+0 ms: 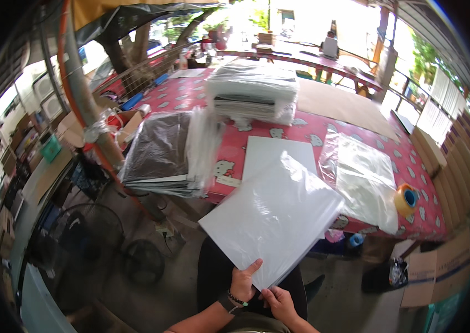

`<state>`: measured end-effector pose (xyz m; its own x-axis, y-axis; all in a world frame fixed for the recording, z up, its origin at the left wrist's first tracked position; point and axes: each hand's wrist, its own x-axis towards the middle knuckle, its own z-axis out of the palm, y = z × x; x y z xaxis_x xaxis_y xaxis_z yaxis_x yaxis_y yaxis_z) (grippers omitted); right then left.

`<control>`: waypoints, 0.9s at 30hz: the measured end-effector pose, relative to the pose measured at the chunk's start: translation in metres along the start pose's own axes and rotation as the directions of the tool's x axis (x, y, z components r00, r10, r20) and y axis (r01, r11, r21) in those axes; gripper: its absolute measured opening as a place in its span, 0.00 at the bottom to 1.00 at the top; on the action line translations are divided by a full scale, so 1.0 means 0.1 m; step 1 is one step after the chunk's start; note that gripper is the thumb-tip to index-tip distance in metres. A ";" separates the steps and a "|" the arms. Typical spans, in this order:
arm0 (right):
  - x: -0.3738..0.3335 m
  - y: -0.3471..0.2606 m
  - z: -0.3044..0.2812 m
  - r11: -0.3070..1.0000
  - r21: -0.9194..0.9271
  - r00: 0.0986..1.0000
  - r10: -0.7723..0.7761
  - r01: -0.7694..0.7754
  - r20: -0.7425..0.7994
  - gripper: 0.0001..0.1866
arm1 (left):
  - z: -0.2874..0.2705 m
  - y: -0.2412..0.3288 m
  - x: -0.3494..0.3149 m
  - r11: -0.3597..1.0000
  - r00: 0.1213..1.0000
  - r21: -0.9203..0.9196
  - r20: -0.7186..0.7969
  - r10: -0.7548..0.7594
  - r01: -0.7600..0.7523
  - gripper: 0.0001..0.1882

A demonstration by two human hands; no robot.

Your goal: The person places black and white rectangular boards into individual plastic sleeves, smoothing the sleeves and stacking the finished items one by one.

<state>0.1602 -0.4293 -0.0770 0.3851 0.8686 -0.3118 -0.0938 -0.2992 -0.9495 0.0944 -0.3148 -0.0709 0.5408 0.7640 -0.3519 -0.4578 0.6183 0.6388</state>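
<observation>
A white rectangular sheet in a clear plastic sleeve is tilted over my lap, its far part overlapping the table edge. Gripping its near corner, my left hand has the thumb on top and the fingers hidden underneath. At the same corner my right hand pinches the sleeve edge between thumb and fingers. Beyond the sleeve, another white sheet lies flat on the table, partly covered from view. To its right is a pile of clear plastic sleeves, beside an orange-yellow tape roll with a blue core.
A red patterned cloth covers the table. Dark plastic-wrapped sheets are piled at its left, and a tall wrapped stack stands farther back. A brown board lies back right. Cardboard leans at right; a fan stands left.
</observation>
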 end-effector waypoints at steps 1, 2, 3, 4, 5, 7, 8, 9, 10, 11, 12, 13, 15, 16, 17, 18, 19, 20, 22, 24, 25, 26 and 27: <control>-0.02 0.00 0.01 1.000 -0.002 0.999 -0.024 0.024 0.044 0.13 | 0.06 0.07 -0.04 0.997 0.997 -0.008 -0.021 0.076 -0.076 0.16; -0.03 -0.05 0.03 0.997 -0.043 0.991 -0.057 0.063 0.124 0.13 | 0.04 0.16 -0.01 0.988 0.989 0.052 -0.025 0.144 -0.143 0.16; -0.04 -0.09 0.05 0.991 -0.080 0.976 -0.086 0.104 0.200 0.12 | 0.00 0.26 0.02 0.972 0.978 0.113 -0.024 0.208 -0.205 0.16; -0.04 -0.11 0.05 0.984 -0.112 0.957 -0.107 0.142 0.268 0.11 | 0.00 0.38 0.04 0.951 0.965 0.176 -0.017 0.262 -0.255 0.15; -0.03 -0.09 0.05 0.976 -0.080 0.921 -0.162 0.203 0.354 0.11 | 0.05 0.52 0.10 0.913 0.920 0.143 -0.026 0.390 -0.383 0.12; 0.00 -0.06 0.04 0.945 -0.163 0.895 -0.201 0.285 0.399 0.11 | 0.08 0.86 0.27 0.786 0.794 0.155 -0.013 0.608 -0.599 0.14; 0.02 -0.06 0.03 0.923 -0.203 0.881 -0.221 0.327 0.418 0.11 | 0.05 0.99 0.41 0.738 0.736 0.110 -0.070 0.674 -0.666 0.16; 0.02 -0.08 0.00 0.950 -0.176 0.898 -0.167 0.256 0.406 0.11 | -0.02 1.11 0.59 0.682 0.672 0.071 -0.128 0.730 -0.728 0.18; 0.02 -0.11 -0.04 0.973 -0.146 0.915 -0.111 0.180 0.389 0.11 | -0.06 1.24 0.79 0.629 0.620 0.040 -0.136 0.773 -0.776 0.20; 0.02 -0.13 -0.06 0.989 -0.105 0.920 -0.060 0.108 0.388 0.11 | -0.14 1.43 0.93 0.562 0.553 0.023 -0.145 0.820 -0.827 0.22; 0.04 -0.13 -0.08 0.986 -0.124 0.923 -0.057 0.112 0.380 0.11 | -0.24 1.58 1.12 0.513 0.495 0.079 -0.170 0.852 -0.855 0.21; 0.05 -0.12 -0.10 0.983 -0.140 0.924 -0.055 0.115 0.377 0.11 | -0.38 1.74 1.28 0.457 0.429 0.143 -0.192 0.883 -0.878 0.21; 0.09 -0.02 -0.10 0.988 -0.120 0.935 -0.046 0.093 0.351 0.11 | -0.73 2.04 1.60 0.549 0.454 0.318 -0.328 0.829 -0.773 0.21; 0.11 -0.02 -0.10 0.991 -0.103 0.935 -0.040 0.082 0.353 0.11 | -0.88 2.15 1.72 0.596 0.452 0.392 -0.402 0.796 -0.701 0.21; 0.11 -0.03 -0.09 0.994 -0.087 0.935 -0.032 0.066 0.353 0.11 | -0.99 2.23 1.80 0.535 0.379 0.556 -0.379 0.844 -0.636 0.21; 0.11 -0.04 -0.10 0.996 -0.072 0.938 -0.021 0.049 0.345 0.11 | -1.03 2.27 1.88 0.463 0.319 0.697 -0.337 0.886 -0.548 0.22; 0.11 -0.06 -0.10 0.996 -0.075 0.942 -0.026 0.054 0.335 0.12 | -1.06 2.30 1.94 0.374 0.262 0.816 -0.281 0.923 -0.441 0.23; 0.12 -0.06 -0.14 0.996 -0.082 0.952 -0.020 0.047 0.306 0.12 | -0.98 2.24 2.00 0.411 0.306 0.886 -0.338 0.890 -0.216 0.25; 0.13 -0.04 -0.22 0.994 -0.103 0.965 -0.015 0.044 0.260 0.12 | -0.75 2.15 1.98 0.375 0.343 0.890 -0.449 0.825 0.260 0.31; 0.12 -0.03 -0.24 0.990 -0.128 0.965 -0.026 0.061 0.261 0.12 | -0.89 2.15 2.08 0.366 0.271 0.884 -0.443 0.855 0.292 0.37; 0.12 -0.06 -0.27 0.991 -0.122 0.963 -0.022 0.057 0.270 0.11 | -0.98 2.16 2.15 0.357 0.242 0.883 -0.435 0.867 0.305 0.40; 0.14 -0.08 -0.35 0.981 -0.175 0.956 -0.036 0.090 0.290 0.11 | -0.90 2.07 2.22 0.378 0.277 0.874 -0.461 0.843 0.306 0.43; 0.16 -0.13 -0.44 0.967 -0.222 0.950 -0.050 0.123 0.308 0.10 | -0.82 2.04 2.27 0.392 0.312 0.867 -0.482 0.819 0.308 0.47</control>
<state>0.2080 -0.4287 -0.0682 0.0876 0.9619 -0.2591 0.1604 -0.2703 -0.9493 0.0661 -0.0001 -0.0770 -0.5461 0.8335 0.0840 0.5987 0.3182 0.7351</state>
